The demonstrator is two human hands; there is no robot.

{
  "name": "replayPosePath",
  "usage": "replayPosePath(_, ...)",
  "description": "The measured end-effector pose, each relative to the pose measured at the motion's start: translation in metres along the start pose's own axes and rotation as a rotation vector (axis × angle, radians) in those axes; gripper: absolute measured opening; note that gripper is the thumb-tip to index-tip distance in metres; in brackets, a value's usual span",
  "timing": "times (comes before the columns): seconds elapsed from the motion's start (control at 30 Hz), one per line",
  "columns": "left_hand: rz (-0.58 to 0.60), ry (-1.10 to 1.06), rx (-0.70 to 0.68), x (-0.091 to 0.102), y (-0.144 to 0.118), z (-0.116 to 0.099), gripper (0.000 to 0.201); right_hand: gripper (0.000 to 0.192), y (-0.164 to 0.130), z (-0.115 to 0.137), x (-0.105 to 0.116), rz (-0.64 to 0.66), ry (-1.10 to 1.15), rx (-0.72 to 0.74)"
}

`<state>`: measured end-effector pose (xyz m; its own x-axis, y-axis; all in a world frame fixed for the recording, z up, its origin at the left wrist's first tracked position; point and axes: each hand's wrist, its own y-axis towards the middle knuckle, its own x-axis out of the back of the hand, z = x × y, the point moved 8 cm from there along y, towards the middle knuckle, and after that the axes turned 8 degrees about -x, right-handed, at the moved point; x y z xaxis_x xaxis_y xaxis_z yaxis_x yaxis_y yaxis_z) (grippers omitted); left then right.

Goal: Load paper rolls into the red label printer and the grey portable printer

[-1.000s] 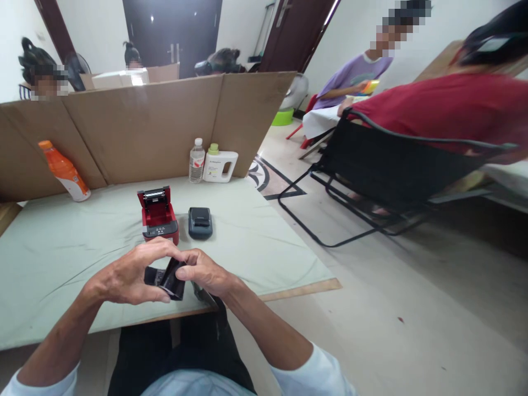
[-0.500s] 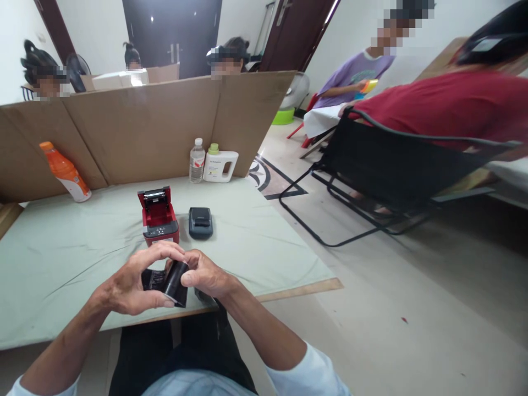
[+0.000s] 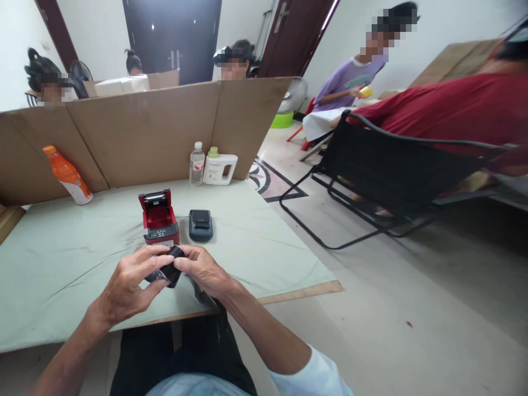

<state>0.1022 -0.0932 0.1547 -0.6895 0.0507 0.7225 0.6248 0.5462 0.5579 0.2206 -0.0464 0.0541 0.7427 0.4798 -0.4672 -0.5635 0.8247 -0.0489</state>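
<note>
Above the table's front edge, both my hands grip a small roll of shiny black film. My left hand is closed around its left side, fingers on top and thumb below. On the other side, my right hand pinches the roll between thumb and bent fingers. Just beyond my fingers stands a small red and black label printer, its lid raised and its red inside showing. To its right sits a dark grey compact device, closed. Something dark, partly hidden, lies under my right hand.
An orange bottle leans against the cardboard partition. A clear water bottle and a white jug stand at the back of the cloth-covered table. A black folding chair holds a person in red; other people sit beyond.
The black film roll has turned in my hands, and its loose flap shows less. My left fingers have come down onto the roll, closer to my right hand.
</note>
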Motion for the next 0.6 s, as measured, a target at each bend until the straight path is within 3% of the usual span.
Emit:
replayPosePath(0.13, -0.055, 0.169, 0.000, 0.006, -0.008, 0.005, 0.044, 0.044, 0.002, 0.002, -0.001, -0.025, -0.081, 0.027)
replayPosePath(0.3, -0.107, 0.189, 0.055, 0.016, -0.020, 0.029, 0.039, 0.038, 0.001, -0.022, -0.018, 0.097, -0.033, -0.049)
replayPosePath(0.47, -0.149, 0.187, 0.145, 0.024, -0.019, 0.071, 0.031, 0.040, 0.006, -0.048, -0.011, 0.019, 0.020, -0.091)
replayPosePath(0.6, -0.135, 0.154, 0.198, 0.016, -0.004, 0.118, 0.029, 0.052, 0.016, -0.041, 0.012, -0.139, 0.021, -0.016)
